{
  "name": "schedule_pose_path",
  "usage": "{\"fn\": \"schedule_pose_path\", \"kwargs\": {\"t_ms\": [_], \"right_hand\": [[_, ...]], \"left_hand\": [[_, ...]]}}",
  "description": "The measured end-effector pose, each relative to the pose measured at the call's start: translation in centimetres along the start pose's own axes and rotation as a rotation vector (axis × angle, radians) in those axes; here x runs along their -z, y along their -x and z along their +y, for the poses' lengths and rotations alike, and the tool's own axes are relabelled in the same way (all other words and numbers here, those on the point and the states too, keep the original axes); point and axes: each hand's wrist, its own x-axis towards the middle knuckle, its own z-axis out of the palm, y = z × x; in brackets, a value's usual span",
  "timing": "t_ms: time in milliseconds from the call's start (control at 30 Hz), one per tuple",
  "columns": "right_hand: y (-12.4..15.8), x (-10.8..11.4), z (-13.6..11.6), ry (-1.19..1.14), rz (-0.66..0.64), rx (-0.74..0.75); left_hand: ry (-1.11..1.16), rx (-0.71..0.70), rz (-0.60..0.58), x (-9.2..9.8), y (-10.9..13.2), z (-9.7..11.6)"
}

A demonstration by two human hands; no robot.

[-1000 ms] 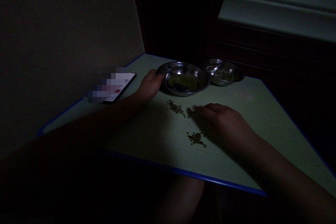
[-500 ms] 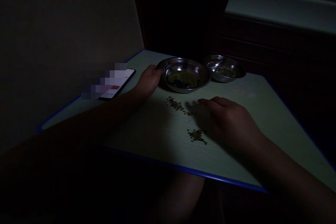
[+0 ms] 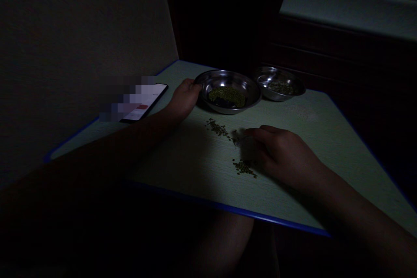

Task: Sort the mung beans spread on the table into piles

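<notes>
My left hand (image 3: pixel 184 99) grips the left rim of a steel bowl (image 3: pixel 228 110), thumb at the edge. Inside the bowl lies a heap of small green beans (image 3: pixel 228 94), perhaps mung beans. My right hand (image 3: pixel 282 150) is closed in a pinch low over the table; a thin, faint thing seems to stick out from its fingertips, too dark and blurred to name. Just left of those fingertips, a loose strip of beans (image 3: pixel 217 127) lies on the table. Below the hand is another small pile of beans (image 3: pixel 243 167).
A second steel bowl (image 3: pixel 280 95) with some beans stands behind on the right. On the left lies a phone (image 3: pixel 143 106) with a lit, partly blurred screen. The pale table (image 3: pixel 182 160) has a blue edge, and a wall (image 3: pixel 97 30) rises along its left side. The light is dim.
My right hand has moved slightly down, its fingertips now lower near the end of the bean strip. My left hand stays on the bowl.
</notes>
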Motion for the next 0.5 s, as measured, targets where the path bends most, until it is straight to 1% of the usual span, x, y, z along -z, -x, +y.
{"fn": "schedule_pose_path", "kwargs": {"t_ms": [133, 300, 400, 500], "right_hand": [[-0.09, 0.0, 0.19, 0.011, 0.016, -0.056], [-0.19, -0.23, 0.42, 0.01, 0.115, -0.114], [-0.15, -0.15, 0.34, 0.062, 0.113, -0.154], [-0.12, 0.04, 0.24, 0.101, 0.083, -0.184]], "left_hand": [[0.007, 0.0, 0.002, -0.05, -0.17, -0.21], [0.005, -0.01, -0.002, -0.06, -0.22, -0.23], [-0.009, -0.014, -0.007, -0.04, -0.27, -0.28], [0.003, -0.011, -0.022, -0.08, -0.34, -0.33]]}}
